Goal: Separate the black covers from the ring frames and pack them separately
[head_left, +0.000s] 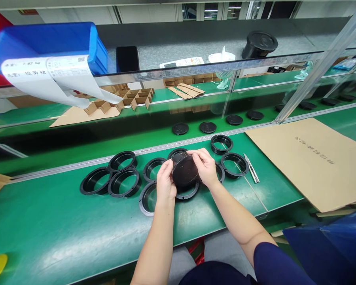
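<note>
A round black disc (185, 171) is held up between my two hands, its flat face tilted toward me. My left hand (166, 180) grips its left edge, fingers closed on it. On the opposite side, my right hand (205, 166) pinches the upper right edge. Beneath and around the disc, several black rings lie on the green table (77, 233); the disc and hands partly cover some of them. A group of three rings (124, 183) sits to the left. Two more rings (235, 165) are at the right, beside a utility knife (251, 168).
A cardboard sheet (314, 162) lies at the right. Black discs (208, 127) line the green surface behind the metal rail. Above stands a shelf with a blue bin (97, 51), paper labels (26, 73) and a black container (259, 43). A slanted post (320, 63) rises at the right.
</note>
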`<state>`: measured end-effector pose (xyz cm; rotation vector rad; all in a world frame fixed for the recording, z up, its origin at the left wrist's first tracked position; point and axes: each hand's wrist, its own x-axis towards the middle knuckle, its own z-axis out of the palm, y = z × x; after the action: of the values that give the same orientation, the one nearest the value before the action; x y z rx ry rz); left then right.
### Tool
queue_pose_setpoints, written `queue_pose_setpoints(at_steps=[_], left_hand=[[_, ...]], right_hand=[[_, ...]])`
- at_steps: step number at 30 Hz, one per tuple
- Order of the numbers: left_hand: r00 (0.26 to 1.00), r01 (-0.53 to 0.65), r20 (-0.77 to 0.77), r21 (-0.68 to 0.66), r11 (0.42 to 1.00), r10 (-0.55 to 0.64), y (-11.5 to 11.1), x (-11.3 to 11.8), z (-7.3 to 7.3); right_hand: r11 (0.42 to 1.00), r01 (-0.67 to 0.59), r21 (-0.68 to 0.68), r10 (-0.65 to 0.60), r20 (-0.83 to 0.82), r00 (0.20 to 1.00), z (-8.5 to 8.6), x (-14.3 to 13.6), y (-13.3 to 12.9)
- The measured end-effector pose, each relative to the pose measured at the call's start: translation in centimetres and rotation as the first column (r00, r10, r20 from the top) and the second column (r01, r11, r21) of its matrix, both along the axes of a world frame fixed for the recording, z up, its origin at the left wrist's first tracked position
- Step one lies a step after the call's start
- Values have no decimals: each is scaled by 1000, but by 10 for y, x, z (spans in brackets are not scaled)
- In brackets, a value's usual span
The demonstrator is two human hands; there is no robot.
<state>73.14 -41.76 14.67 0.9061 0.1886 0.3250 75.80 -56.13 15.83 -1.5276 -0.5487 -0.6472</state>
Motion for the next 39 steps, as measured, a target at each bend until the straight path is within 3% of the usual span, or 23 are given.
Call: queue_pose_setpoints(at_steps=[11, 16, 21, 25, 34, 37, 39], left_hand=[[1000, -12, 5, -14, 1000, 12, -1, 0, 0], [997, -42, -71, -239, 970, 26, 0, 3, 3], [994, -37, -108, -359, 932, -2, 3, 4, 3], [991, -34, -131, -382, 924, -18, 4, 4, 1], [996, -17, -91, -373, 928, -18, 4, 2, 2], [994, -14, -104, -397, 918, -30, 2, 0, 7], [992, -10, -119, -416, 909, -44, 2, 0, 10]], right_hand=[[1000, 2, -2, -2, 7, 1000, -2, 0, 1], [998, 57, 1, -57, 4, 998, -12, 6, 4], [991, -112, 71, 123, -181, 976, -16, 8, 10], [971, -208, 115, 227, -193, 954, -15, 5, 14], [976, -195, 97, 211, -207, 955, -22, 6, 15], [994, -108, 35, 112, -158, 981, -23, 5, 15], [997, -19, -74, 19, -6, 1000, -22, 3, 14]])
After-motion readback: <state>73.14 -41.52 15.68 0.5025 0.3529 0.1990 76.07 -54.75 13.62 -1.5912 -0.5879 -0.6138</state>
